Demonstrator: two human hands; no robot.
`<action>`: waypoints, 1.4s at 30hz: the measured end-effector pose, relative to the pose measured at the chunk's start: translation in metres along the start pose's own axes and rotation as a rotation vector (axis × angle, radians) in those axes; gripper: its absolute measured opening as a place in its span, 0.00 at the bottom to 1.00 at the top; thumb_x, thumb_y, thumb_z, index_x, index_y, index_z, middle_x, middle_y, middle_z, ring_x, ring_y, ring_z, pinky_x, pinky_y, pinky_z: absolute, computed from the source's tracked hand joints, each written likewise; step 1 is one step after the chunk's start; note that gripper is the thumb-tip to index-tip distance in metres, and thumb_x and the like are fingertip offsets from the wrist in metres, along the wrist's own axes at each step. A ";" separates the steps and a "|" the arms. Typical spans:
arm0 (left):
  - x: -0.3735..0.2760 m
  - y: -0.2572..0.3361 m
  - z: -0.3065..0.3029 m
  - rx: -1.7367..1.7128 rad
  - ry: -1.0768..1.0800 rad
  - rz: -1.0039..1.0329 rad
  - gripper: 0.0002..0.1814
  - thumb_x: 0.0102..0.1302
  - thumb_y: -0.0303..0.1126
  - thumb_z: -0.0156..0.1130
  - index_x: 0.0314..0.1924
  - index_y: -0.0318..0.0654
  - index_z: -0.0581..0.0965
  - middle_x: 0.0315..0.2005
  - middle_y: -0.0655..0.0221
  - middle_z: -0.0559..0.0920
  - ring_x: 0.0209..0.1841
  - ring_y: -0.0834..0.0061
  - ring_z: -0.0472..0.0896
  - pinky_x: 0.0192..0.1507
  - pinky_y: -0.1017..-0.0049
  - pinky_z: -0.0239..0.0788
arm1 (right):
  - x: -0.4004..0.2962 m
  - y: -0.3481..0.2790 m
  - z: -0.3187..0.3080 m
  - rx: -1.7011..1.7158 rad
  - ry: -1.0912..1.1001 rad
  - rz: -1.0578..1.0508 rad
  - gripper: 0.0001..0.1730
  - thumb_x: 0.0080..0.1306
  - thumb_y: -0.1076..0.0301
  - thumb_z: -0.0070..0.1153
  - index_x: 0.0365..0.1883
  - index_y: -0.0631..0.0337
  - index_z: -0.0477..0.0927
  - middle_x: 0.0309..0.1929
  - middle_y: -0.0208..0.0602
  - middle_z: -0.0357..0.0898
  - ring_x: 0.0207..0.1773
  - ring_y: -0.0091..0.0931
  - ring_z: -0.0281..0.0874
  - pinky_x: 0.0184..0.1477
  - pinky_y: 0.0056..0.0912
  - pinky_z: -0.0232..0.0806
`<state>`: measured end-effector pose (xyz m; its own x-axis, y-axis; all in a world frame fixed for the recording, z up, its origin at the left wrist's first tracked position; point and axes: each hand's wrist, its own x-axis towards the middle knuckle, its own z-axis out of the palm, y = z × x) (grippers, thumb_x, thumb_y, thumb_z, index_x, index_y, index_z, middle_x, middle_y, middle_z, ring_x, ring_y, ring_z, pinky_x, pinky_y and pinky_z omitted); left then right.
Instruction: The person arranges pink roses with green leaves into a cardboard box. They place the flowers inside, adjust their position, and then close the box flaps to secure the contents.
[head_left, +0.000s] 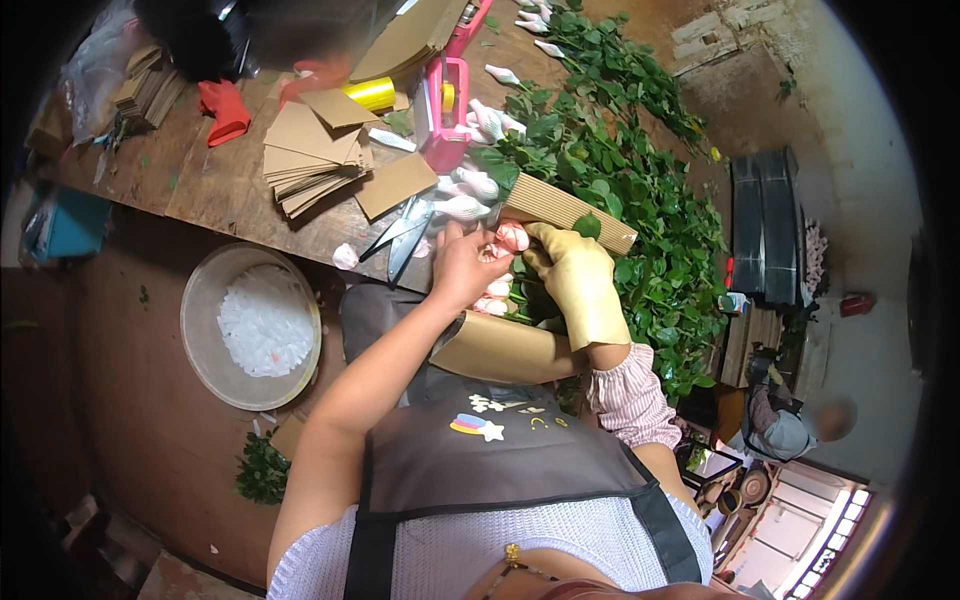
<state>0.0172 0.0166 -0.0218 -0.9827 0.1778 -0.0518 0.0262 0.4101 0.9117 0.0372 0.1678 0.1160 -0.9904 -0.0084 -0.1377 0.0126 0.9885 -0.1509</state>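
Bare fingers and thumb of my left hand pinch a pink rose at the table's near edge. My right hand, in a pale yellow rubber glove, has its fingertips at the same bloom's other side. Its grip on the stem is partly hidden. Below them more pink rose heads lie in a row inside a bent corrugated cardboard wrap. The wrap's near side rests against my apron; its ribbed far side stands beyond the gloved hand. Metal scissors lie left of my left hand.
Netted rose buds and leafy stems cover the right side. Cardboard pieces, a pink tape dispenser and a yellow roll lie on the wooden table. A tub of white pieces stands below. A person is far right.
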 end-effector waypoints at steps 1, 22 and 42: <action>0.000 0.000 -0.001 -0.003 0.003 -0.001 0.22 0.53 0.45 0.79 0.46 0.44 0.89 0.46 0.58 0.76 0.57 0.52 0.73 0.60 0.57 0.68 | -0.002 0.000 0.000 0.060 0.023 0.001 0.19 0.67 0.60 0.67 0.57 0.46 0.84 0.39 0.41 0.89 0.43 0.45 0.87 0.47 0.48 0.78; 0.001 0.003 -0.003 -0.026 0.020 0.052 0.20 0.53 0.50 0.81 0.44 0.52 0.90 0.45 0.56 0.76 0.54 0.52 0.74 0.60 0.59 0.69 | -0.048 0.038 0.008 1.084 0.313 0.088 0.13 0.72 0.70 0.66 0.53 0.61 0.86 0.53 0.31 0.88 0.57 0.24 0.83 0.63 0.30 0.72; 0.006 -0.011 -0.002 0.043 -0.008 0.111 0.25 0.54 0.47 0.84 0.45 0.37 0.88 0.48 0.59 0.77 0.54 0.62 0.77 0.54 0.66 0.73 | 0.001 0.018 0.032 -0.178 0.198 -0.089 0.06 0.66 0.64 0.59 0.33 0.53 0.86 0.30 0.43 0.88 0.33 0.42 0.90 0.35 0.48 0.80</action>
<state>0.0107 0.0115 -0.0319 -0.9718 0.2316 0.0447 0.1425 0.4255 0.8937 0.0409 0.1804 0.0814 -0.9943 -0.0842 0.0651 -0.0829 0.9963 0.0225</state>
